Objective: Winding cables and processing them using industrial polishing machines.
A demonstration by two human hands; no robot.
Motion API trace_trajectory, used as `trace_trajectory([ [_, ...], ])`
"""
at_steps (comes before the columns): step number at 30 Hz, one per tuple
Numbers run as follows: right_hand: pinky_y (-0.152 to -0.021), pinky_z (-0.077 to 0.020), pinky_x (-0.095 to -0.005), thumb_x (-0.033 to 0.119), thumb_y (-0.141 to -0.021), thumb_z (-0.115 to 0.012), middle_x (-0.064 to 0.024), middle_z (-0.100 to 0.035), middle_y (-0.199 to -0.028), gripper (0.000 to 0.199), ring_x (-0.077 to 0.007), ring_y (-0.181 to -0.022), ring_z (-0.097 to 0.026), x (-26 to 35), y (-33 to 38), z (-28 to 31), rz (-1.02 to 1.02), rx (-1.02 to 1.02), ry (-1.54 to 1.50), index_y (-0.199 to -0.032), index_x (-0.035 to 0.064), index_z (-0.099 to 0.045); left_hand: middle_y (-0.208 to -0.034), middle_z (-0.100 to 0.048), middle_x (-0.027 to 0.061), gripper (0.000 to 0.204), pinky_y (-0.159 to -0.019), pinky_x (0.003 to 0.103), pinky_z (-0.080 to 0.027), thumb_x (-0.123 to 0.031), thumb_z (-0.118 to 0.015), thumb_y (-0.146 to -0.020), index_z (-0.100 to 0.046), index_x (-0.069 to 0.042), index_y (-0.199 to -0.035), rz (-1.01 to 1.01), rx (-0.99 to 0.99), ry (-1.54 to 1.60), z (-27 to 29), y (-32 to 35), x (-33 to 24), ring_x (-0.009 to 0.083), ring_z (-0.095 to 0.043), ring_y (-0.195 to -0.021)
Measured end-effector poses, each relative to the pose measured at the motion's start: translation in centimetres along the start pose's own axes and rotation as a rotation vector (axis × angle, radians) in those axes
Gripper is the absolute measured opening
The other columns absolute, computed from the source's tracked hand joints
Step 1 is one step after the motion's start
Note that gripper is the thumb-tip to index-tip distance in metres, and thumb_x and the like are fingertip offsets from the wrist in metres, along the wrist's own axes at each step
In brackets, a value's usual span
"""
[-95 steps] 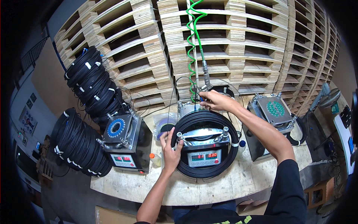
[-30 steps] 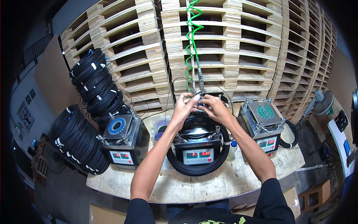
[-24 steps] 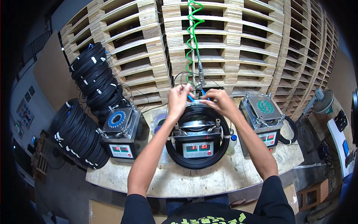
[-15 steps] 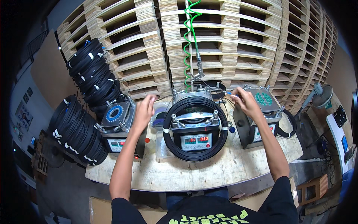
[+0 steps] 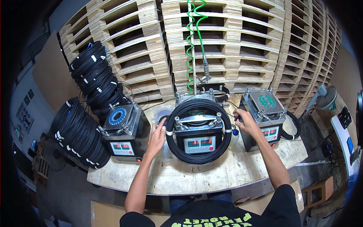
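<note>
A coil of black cable (image 5: 175, 148), bound with white ties, hangs around the front of the middle polishing-type machine (image 5: 199, 132). At the coil's left side is my left hand (image 5: 157, 135), its fingers stretched upward and apart; whether it touches the coil is hard to tell. To the right of the coil, my right hand (image 5: 245, 122) is closed in a pinch on a small blue-tipped cable end (image 5: 238, 118), mostly hidden by the fingers. A similar machine with a ring of blue parts (image 5: 117, 116) stands at left, another with green parts (image 5: 267, 101) at right.
Stacks of black cable coils (image 5: 77, 132) rise at the left. Wooden pallets (image 5: 223, 45) fill the back, where a green spiral hose (image 5: 199, 22) hangs with an air gun (image 5: 206, 75). A blue-capped bottle (image 5: 235, 132) stands by the right machine on the wooden table (image 5: 196, 178).
My left hand has come nearer and to the right, up to the coil. My right hand has come lower, nearer the coil's right side, still pinching the blue-tipped end.
</note>
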State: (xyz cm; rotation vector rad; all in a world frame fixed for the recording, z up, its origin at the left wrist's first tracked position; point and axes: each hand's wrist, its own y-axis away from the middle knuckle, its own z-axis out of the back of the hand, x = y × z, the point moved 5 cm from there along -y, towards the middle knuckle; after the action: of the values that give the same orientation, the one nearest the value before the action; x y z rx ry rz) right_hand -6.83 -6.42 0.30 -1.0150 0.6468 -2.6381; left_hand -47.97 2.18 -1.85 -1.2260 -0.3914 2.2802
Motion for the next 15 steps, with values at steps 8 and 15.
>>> trace_trajectory([
  [8,-0.073,-0.0505,-0.0441,0.001,-0.091,-0.056,-0.0283,-0.064,-0.086,0.024,-0.0446,-0.081,-0.064,3.9,-0.1,-0.9,-0.179,-0.062,0.040,-0.111,-0.0007,-0.069,-0.108,-0.052,0.0199,0.070,-0.087,0.043,-0.049,-0.046,-0.066,-0.091,-0.052,0.004,-0.137,0.038,0.112,-0.252,0.0,0.4,-2.0,0.0359,-0.059,-0.099],
  [15,-0.079,-0.0499,-0.0426,0.005,-0.096,-0.052,-0.0257,-0.066,-0.099,0.039,-0.0353,-0.088,-0.067,2.7,0.2,-2.9,-0.182,-0.037,-0.160,-0.135,-0.0007,-0.054,-0.120,-0.062,0.0285,0.067,-0.084,0.045,-0.051,-0.043,-0.064,-0.093,-0.048,0.002,-0.140,-0.019,0.104,-0.346,0.1,0.8,-2.1,0.0428,-0.064,-0.105],
])
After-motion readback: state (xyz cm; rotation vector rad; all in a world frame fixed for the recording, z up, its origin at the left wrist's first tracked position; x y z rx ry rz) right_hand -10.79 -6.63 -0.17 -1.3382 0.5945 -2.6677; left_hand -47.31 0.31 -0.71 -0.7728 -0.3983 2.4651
